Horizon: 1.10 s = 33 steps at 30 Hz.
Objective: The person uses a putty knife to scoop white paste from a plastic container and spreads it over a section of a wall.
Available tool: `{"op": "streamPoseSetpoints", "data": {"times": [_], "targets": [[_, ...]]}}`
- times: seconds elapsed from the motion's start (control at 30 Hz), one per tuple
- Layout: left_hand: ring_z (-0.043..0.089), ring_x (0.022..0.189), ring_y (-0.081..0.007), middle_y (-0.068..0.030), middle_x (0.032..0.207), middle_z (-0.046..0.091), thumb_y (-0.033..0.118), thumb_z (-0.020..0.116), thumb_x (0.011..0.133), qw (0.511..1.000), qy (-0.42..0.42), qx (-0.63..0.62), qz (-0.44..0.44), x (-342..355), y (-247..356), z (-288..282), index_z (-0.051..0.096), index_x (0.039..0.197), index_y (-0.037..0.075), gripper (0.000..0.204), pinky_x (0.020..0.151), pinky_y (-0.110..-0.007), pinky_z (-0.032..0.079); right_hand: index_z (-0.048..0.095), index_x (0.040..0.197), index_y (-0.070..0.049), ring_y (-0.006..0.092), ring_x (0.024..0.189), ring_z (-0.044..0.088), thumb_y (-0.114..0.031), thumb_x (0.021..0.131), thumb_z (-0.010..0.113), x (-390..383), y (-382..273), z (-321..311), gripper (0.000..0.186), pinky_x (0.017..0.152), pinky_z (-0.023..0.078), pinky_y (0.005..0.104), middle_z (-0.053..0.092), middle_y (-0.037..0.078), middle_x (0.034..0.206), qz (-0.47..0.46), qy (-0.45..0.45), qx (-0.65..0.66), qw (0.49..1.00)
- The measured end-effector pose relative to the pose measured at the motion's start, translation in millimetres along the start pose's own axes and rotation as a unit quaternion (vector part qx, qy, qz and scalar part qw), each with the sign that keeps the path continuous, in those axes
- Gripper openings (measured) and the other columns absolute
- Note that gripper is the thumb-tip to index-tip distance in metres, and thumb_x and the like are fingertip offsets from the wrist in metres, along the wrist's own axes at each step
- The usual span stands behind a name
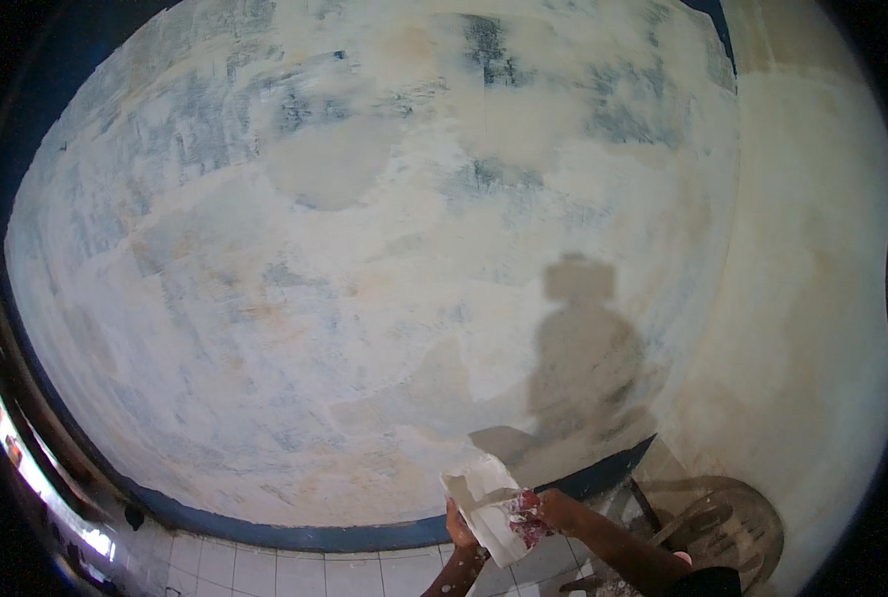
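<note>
In front of the wall, low in the head view, my left hand [460,527] grips the left side of a white, putty-smeared tray-like holder [486,476]. At its right side my right hand [555,511] is closed on a red thing smeared with white [528,518], which looks like the handle of a scraper. Its blade cannot be made out clearly against the white holder. White specks dot my left wrist. Ahead stands the wall [384,259], coated unevenly in white putty, with dark blue-grey patches showing through.
A blue band [364,537] runs along the wall's foot above white floor tiles [295,572]. A dusty brown plastic chair [737,522] stands at the lower right, close to my right forearm. A cream side wall [812,249] meets the coated wall on the right. Bright openings [41,478] show at the lower left.
</note>
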<state>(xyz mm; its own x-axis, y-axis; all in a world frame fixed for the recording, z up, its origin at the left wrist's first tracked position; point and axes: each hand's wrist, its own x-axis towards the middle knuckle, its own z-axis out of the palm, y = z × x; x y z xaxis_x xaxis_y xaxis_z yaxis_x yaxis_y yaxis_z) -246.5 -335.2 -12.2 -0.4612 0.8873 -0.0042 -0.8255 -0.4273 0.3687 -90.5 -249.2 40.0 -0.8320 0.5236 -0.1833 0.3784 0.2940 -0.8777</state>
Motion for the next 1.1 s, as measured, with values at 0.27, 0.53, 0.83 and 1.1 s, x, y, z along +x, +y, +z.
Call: {"op": "streamPoseSetpoints", "data": {"times": [0.27,0.53,0.83,1.1], "targets": [[0.049,0.114,-0.0371,-0.0169,0.127,0.050,0.053,0.037,0.090,0.997,0.031,0.066,0.025,-3.8,7.1,-4.9,0.037,0.135,0.008,0.064,0.097,-0.051,0.039,0.061,0.102,0.004,0.0180,0.072,0.063,-0.012,0.086,0.059,3.7,-3.2,2.5,0.023,0.067,0.055,0.0317,0.065,0.010,0.092,0.123,-0.011,0.294,0.948],[0.046,0.117,-0.0386,-0.0168,0.134,0.043,0.058,0.037,0.087,0.999,0.041,0.005,0.022,-28.0,38.9,-49.5,0.033,0.138,0.009,0.071,0.099,-0.053,0.036,0.059,0.102,0.002,0.0191,0.078,0.064,-0.008,0.081,0.064,25.0,-80.4,4.4,0.024,0.068,0.055,0.0343,0.065,0.011,0.092,0.082,0.064,0.543,0.833],[0.047,0.117,-0.0368,-0.0140,0.131,0.046,0.065,0.030,0.086,0.987,0.147,-0.063,0.026,-81.9,120.7,-57.5,0.035,0.137,0.013,0.074,0.096,-0.055,0.038,0.041,0.124,-0.003,0.0292,0.099,0.058,-0.034,0.093,0.049,130.1,-261.9,-39.9,0.045,0.084,0.050,0.0480,0.055,0.015,0.114,-0.211,0.064,0.541,0.811],[0.048,0.117,-0.0353,-0.0127,0.132,0.046,0.067,0.035,0.084,0.992,0.089,0.034,0.080,-103.2,205.7,-91.8,0.035,0.137,0.016,0.074,0.097,-0.054,0.038,0.050,0.104,0.000,0.0268,0.078,0.064,-0.021,0.099,0.031,189.9,-531.5,-122.9,0.029,0.064,0.055,0.0315,0.061,0.018,0.094,-0.395,0.213,0.406,0.796]]}}
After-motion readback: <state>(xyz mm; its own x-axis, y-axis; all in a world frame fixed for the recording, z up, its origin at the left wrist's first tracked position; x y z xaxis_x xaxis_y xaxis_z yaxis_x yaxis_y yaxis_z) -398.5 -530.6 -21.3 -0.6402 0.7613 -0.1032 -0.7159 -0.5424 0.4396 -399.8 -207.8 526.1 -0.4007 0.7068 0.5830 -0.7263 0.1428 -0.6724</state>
